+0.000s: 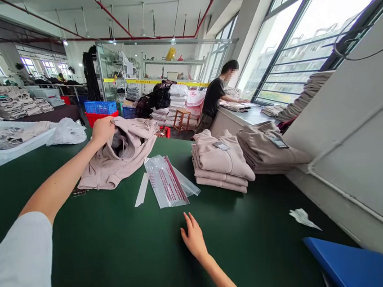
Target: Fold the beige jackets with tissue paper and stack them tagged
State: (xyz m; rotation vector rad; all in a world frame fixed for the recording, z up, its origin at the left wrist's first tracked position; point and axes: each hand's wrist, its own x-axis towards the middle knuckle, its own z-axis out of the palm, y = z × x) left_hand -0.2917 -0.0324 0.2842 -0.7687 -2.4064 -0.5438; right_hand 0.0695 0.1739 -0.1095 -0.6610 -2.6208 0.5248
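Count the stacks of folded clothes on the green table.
2: the left stack, right of the clear plastic bag; the right stack beside it, nearer the wall. More may be hidden behind.

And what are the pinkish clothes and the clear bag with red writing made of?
The pinkish garment in the left hand looks like soft, matte fabric, maybe cotton or fleece: it slumps in rounded folds. The clear bag seems to be thin, glossy plastic, since it's see-through and catches the light.

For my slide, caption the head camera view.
Left hand gripping a pinkish garment over a green table; empty right hand near printed plastic.
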